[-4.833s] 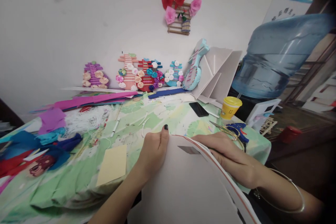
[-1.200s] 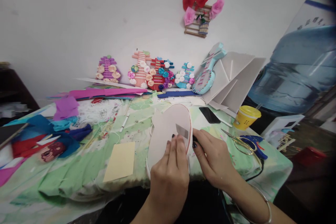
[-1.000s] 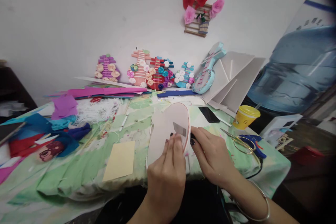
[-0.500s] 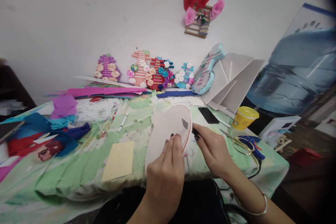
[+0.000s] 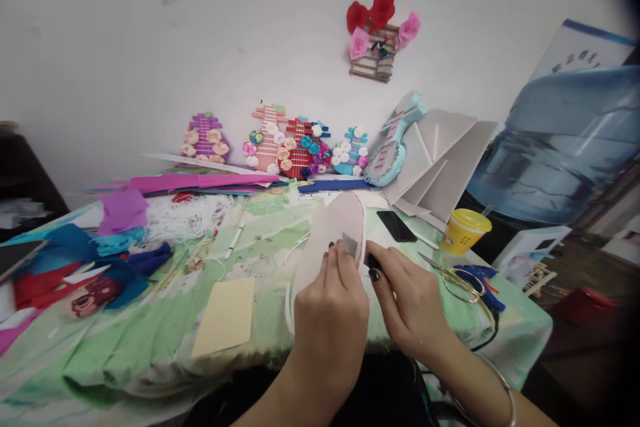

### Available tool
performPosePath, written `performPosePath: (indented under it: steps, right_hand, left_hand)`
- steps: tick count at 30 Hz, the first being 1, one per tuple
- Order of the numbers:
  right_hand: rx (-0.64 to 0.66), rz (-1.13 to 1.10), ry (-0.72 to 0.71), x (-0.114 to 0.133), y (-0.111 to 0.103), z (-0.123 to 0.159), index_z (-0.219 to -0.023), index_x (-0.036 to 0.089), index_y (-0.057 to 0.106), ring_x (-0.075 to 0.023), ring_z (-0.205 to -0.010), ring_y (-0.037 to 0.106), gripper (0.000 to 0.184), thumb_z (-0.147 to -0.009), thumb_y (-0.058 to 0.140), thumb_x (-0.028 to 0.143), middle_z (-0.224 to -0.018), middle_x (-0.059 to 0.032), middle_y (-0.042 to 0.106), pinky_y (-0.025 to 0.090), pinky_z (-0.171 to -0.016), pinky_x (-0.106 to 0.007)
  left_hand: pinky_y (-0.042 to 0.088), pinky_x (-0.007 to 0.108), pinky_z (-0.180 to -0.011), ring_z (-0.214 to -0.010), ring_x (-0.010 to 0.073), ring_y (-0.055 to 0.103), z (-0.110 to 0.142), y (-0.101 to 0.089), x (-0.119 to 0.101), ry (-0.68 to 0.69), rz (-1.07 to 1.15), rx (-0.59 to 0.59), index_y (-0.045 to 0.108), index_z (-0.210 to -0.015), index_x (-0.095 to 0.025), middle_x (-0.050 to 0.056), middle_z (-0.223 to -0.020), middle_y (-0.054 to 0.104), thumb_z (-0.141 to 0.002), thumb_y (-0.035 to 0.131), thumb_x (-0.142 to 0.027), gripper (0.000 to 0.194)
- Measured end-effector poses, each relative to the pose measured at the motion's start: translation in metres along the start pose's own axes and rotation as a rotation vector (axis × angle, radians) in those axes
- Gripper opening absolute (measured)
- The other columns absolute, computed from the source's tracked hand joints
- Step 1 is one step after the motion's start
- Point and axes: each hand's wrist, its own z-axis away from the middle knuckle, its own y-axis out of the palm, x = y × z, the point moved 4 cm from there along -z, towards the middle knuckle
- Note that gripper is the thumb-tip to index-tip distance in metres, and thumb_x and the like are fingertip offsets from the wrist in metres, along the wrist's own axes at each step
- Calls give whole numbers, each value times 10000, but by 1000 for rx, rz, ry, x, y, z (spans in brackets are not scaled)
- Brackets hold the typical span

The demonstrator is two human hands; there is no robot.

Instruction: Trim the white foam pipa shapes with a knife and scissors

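Observation:
A white foam board cutout (image 5: 336,227) with a red line along its rim lies on the green cloth of the table (image 5: 150,327), its near end over the table's front edge. My left hand (image 5: 330,313) presses flat on the near part of the cutout, fingers stretched forward. My right hand (image 5: 407,300) is closed around a dark-handled knife whose grey blade (image 5: 350,245) rests on the board at its right rim, just ahead of my left fingertips.
Scissors (image 5: 447,271) and a blue glue gun (image 5: 477,278) lie right of my hand, near a yellow cup (image 5: 463,230) and a black phone (image 5: 396,225). A yellow card (image 5: 225,317) lies left. Coloured paper, white string and flower crafts fill the left and back; a water bottle (image 5: 565,147) stands right.
The cutout was first held close and upright; it now lies on the table. In the last second my left hand slid forward on it and the blade shifted slightly along the right rim.

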Motion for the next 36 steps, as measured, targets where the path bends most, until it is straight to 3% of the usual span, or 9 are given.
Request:
performPosePath:
  steps: [3, 8, 17, 26, 36]
  right_hand:
    - [-12, 19, 0, 0, -3, -1, -1233, 150, 424, -189, -714, 526, 376, -862, 381, 193, -838, -73, 555, 415, -598, -308]
    - [-20, 87, 5, 3, -4, -3, -1169, 146, 464, -183, -666, 500, 325, -859, 389, 211, -782, -58, 528, 377, -568, -303]
    - [117, 80, 63, 5, -4, -2, -1041, 174, 493, -197, -733, 543, 214, -873, 369, 218, -793, -63, 547, 399, -620, -308]
    - [162, 85, 54, 2, -5, -2, -1149, 179, 462, -203, -752, 563, 284, -896, 349, 239, -815, -63, 561, 421, -637, -313]
    - [163, 63, 127, -13, -12, 4, -1222, 201, 456, -212, -801, 587, 343, -900, 345, 243, -919, -81, 602, 448, -702, -349]
  left_hand:
    - [509, 219, -467, -645, 196, 674, 1, 4, -5, 66, 30, -75, 611, -874, -36, 132, -694, 687, -815, 429, -49, 192]
    - [508, 238, -439, -617, 221, 671, 8, 9, -8, 102, 79, -69, 608, -858, -18, 136, -630, 667, -814, 443, -60, 176]
    - [525, 237, -486, -657, 209, 675, 16, 10, -7, 161, 91, -48, 597, -933, -5, 175, -794, 696, -801, 490, -69, 181]
    - [553, 284, -519, -725, 254, 681, 21, 12, -3, 114, 192, -81, 584, -953, 24, 198, -820, 691, -790, 511, -51, 194]
    - [558, 278, -534, -742, 226, 682, 23, 13, -3, 95, 236, -105, 570, -991, 28, 182, -907, 694, -797, 500, -44, 219]
